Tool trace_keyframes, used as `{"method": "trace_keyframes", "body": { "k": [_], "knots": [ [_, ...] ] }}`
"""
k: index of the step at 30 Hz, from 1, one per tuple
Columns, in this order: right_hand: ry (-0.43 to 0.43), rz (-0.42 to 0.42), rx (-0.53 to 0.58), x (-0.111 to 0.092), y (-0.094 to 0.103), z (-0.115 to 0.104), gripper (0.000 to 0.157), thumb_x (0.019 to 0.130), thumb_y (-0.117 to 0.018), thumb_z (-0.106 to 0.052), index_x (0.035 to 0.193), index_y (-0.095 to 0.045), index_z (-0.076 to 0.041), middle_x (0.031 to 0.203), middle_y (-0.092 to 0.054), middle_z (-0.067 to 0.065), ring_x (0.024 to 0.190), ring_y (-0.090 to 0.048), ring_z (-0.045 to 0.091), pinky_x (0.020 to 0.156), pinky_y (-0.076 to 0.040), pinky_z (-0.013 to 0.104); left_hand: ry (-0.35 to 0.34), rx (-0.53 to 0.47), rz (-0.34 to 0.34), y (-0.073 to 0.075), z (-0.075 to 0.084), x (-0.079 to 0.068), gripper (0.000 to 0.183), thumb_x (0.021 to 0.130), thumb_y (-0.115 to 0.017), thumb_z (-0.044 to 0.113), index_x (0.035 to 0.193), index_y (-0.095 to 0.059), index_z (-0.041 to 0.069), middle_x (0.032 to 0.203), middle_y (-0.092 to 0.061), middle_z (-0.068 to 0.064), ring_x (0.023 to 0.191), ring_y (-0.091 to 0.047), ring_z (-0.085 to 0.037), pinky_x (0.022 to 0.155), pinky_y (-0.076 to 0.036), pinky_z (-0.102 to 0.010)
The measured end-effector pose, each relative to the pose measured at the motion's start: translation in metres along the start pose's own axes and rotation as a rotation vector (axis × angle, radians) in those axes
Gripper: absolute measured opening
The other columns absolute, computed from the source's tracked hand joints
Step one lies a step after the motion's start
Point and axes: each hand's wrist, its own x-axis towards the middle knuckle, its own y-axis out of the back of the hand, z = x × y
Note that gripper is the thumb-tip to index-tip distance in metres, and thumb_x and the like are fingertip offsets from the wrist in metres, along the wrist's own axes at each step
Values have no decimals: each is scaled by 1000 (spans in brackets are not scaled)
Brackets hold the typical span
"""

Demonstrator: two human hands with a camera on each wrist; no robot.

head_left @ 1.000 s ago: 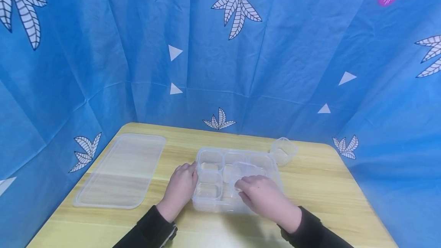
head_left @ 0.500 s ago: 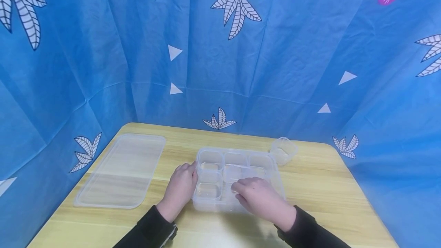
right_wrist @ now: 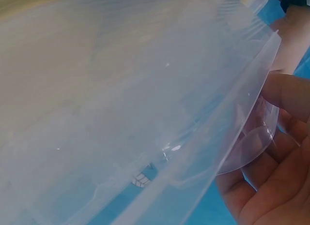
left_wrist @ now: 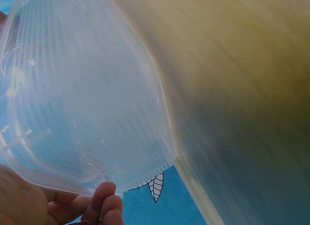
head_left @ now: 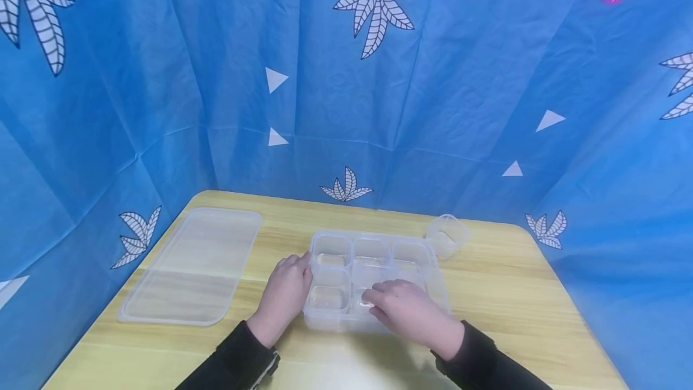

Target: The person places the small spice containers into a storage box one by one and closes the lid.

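Note:
A large clear plastic food container [head_left: 325, 321] stands on the wooden table, with small clear boxes [head_left: 328, 297] set in rows inside. My left hand [head_left: 286, 286] holds its left side, fingers [left_wrist: 103, 200] at the rim in the left wrist view. Over the front middle of the container, my right hand [head_left: 408, 312] grips a small clear box by its wall. This small box [right_wrist: 252, 145] shows between thumb and fingers in the right wrist view, beyond the large container's rim. The right hand covers much of the container's front right part.
A flat clear lid [head_left: 192, 263] lies on the table [head_left: 292, 354] to the left. Another small clear box [head_left: 447, 236] sits tilted by the container's back right corner. Blue patterned cloth [head_left: 346, 89] hangs around the table's back and sides.
My right hand has moved slightly left and down, lowering the small box from a raised, tilted position into the container's front middle. The left hand keeps its place.

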Motion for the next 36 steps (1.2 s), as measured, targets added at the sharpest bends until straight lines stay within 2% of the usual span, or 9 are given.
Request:
{"method": "trace_keyframes", "body": {
  "k": [16, 26, 36],
  "knots": [
    [18, 4, 26, -1, -1, 3, 20, 88, -75, -12, 108, -73, -15, 93, -70, -4, 86, -67, 12, 79, -55, 29, 3, 6, -9, 1, 0, 0, 31, 94, -61, 3, 120, -65, -14, 84, -66, -12, 72, -57, -22, 67, -52, -35],
    [41, 33, 37, -1, 0, 2, 14, 92, -72, -15, 106, -74, -14, 89, -69, -5, 82, -67, 11, 77, -55, 28, 17, 5, -21, 1, 0, 0, 32, 94, -61, 4, 121, -64, -14, 88, -67, -14, 76, -59, -24, 70, -54, -36],
    [32, -13, 23, -1, -3, 1, 12, 94, -69, -17, 105, -73, -16, 91, -70, -5, 83, -66, 10, 78, -55, 28, 1, 9, -12, 1, 0, 0, 32, 94, -61, 3, 120, -65, -14, 87, -67, -14, 75, -59, -24, 69, -54, -36]
  ]
}}
